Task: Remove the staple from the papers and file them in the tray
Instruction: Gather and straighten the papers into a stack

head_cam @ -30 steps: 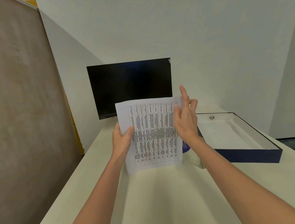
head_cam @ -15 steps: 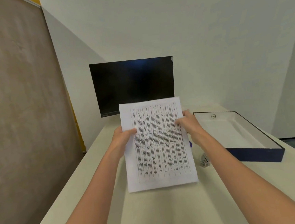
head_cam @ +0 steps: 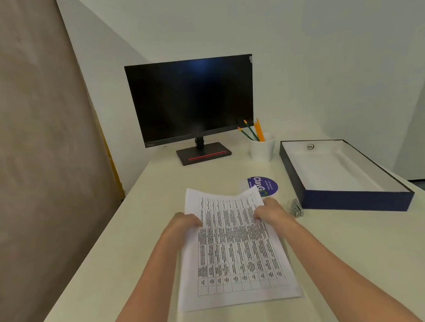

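Print on the papers (head_cam: 235,248) is too blurred to read.

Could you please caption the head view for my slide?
Left hand and right hand hold the printed papers at the desk, near the blue tray.

Light: soft, even, fairly bright light is filling the scene.
Glare: a bluish patch is showing on the monitor (head_cam: 190,98).
Focus: print on the papers (head_cam: 235,256) is blurring.
Edges: wall lines are curving.

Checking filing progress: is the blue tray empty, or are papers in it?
Empty. The tray shows only its bare white floor; the papers are outside it, gripped by the left hand and right hand.
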`<act>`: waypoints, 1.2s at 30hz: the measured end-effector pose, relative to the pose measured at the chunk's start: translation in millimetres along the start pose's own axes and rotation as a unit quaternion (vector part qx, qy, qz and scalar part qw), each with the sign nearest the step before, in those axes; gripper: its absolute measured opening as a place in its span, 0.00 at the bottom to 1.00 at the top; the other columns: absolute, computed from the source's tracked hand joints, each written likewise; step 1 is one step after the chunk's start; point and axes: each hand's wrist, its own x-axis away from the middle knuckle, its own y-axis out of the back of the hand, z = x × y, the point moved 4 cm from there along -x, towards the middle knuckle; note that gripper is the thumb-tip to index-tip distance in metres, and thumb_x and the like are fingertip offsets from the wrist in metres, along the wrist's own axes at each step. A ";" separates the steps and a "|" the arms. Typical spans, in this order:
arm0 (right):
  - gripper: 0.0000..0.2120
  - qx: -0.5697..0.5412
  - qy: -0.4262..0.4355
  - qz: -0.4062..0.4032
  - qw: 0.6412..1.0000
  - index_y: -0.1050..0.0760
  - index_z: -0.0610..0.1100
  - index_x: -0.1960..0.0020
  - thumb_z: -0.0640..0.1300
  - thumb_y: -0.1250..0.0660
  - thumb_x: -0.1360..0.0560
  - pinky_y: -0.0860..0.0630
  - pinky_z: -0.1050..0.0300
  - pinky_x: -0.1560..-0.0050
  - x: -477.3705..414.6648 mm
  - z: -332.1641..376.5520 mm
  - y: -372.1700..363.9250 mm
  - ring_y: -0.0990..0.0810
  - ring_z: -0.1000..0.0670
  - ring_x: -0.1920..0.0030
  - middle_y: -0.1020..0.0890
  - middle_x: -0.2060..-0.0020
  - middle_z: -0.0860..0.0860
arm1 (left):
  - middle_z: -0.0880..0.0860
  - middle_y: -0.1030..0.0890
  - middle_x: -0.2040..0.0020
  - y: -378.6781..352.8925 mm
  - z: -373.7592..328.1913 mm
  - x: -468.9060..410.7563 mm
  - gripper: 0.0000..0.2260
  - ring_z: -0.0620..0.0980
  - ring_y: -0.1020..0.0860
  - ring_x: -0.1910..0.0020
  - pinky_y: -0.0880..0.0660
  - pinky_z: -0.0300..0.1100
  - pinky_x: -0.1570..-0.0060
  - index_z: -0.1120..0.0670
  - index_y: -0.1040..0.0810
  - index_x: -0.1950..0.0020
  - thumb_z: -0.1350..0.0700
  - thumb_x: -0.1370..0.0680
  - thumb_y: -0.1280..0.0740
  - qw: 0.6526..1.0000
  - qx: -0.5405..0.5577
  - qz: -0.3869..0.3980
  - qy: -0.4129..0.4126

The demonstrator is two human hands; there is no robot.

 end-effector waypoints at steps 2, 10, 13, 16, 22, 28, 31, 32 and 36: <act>0.07 -0.001 0.011 -0.006 1.000 0.26 0.42 0.55 0.33 0.40 0.28 0.25 0.53 0.51 2.1 0.1 -0.2 0.22 0.43 0.53 0.21 0.56 0.44 | 0.59 0.26 0.40 -3.7 -7.1 11.9 0.28 0.60 0.25 0.43 0.26 0.47 0.46 0.63 0.35 0.32 0.59 0.29 0.30 0.999 -0.035 -0.016 -0.003; 0.11 -0.015 0.028 -0.022 0.999 0.31 0.50 0.61 0.34 0.40 0.28 0.24 0.44 0.41 6.6 -6.5 -2.8 0.21 0.42 0.48 0.20 0.53 0.45 | 0.55 0.24 0.59 1.4 -21.0 -11.5 0.12 0.57 0.25 0.59 0.34 0.41 0.57 0.58 0.26 0.59 0.52 0.21 0.38 0.989 0.016 -0.105 -0.100; 0.11 0.003 0.034 -0.026 0.999 0.33 0.52 0.62 0.36 0.39 0.28 0.24 0.43 0.42 6.0 -9.2 -3.8 0.21 0.42 0.48 0.21 0.54 0.47 | 0.55 0.23 0.64 3.1 -17.8 -15.7 0.10 0.57 0.25 0.60 0.27 0.45 0.56 0.56 0.27 0.64 0.58 0.23 0.39 0.973 0.048 -0.198 -0.108; 0.08 0.016 0.035 -0.024 0.999 0.31 0.51 0.54 0.38 0.39 0.28 0.25 0.43 0.42 1.6 -12.4 -5.8 0.21 0.43 0.47 0.20 0.51 0.47 | 0.59 0.17 0.55 -0.1 -13.2 -21.7 0.07 0.59 0.19 0.53 0.24 0.45 0.52 0.58 0.20 0.56 0.58 0.25 0.37 0.968 0.062 -0.217 -0.108; 0.11 0.022 0.033 -0.020 0.999 0.32 0.49 0.48 0.38 0.39 0.28 0.25 0.43 0.41 0.5 -13.9 -6.1 0.22 0.43 0.45 0.21 0.49 0.48 | 0.57 0.16 0.53 -1.3 -10.6 -30.3 0.08 0.58 0.19 0.52 0.23 0.46 0.47 0.59 0.19 0.52 0.56 0.25 0.33 0.961 0.063 -0.238 -0.123; 0.14 0.050 0.058 -0.050 0.996 0.30 0.44 0.41 0.39 0.36 0.26 0.26 0.54 0.48 0.4 -7.8 8.7 0.22 0.43 0.45 0.21 0.45 0.44 | 0.54 0.20 0.64 -7.3 -9.2 -26.3 0.06 0.57 0.21 0.60 0.24 0.46 0.53 0.60 0.22 0.55 0.58 0.23 0.34 0.948 0.051 -0.270 -0.163; 0.17 0.220 0.118 -0.182 0.951 0.32 0.40 0.35 0.38 0.39 0.24 0.30 0.51 0.48 6.3 1.0 36.8 0.28 0.41 0.40 0.28 0.40 0.42 | 0.50 0.24 0.68 -10.0 -8.8 -23.3 0.06 0.54 0.25 0.64 0.27 0.43 0.58 0.59 0.22 0.56 0.58 0.22 0.35 0.943 0.041 -0.278 -0.180; 0.16 0.279 0.122 -0.212 0.928 0.30 0.40 0.36 0.37 0.39 0.24 0.30 0.50 0.46 6.5 1.4 44.0 0.30 0.40 0.39 0.30 0.39 0.41 | 0.50 0.24 0.68 -10.3 -8.4 -22.5 0.06 0.53 0.25 0.64 0.29 0.42 0.59 0.59 0.22 0.56 0.57 0.22 0.35 0.941 0.037 -0.283 -0.184; 0.16 0.447 0.056 -0.172 0.876 0.29 0.44 0.37 0.42 0.40 0.24 0.33 0.48 0.42 1.7 -5.6 47.5 0.34 0.42 0.37 0.33 0.37 0.43 | 0.49 0.24 0.68 -11.3 -8.0 -19.1 0.06 0.52 0.26 0.65 0.32 0.40 0.60 0.58 0.23 0.56 0.57 0.22 0.36 0.937 0.038 -0.286 -0.195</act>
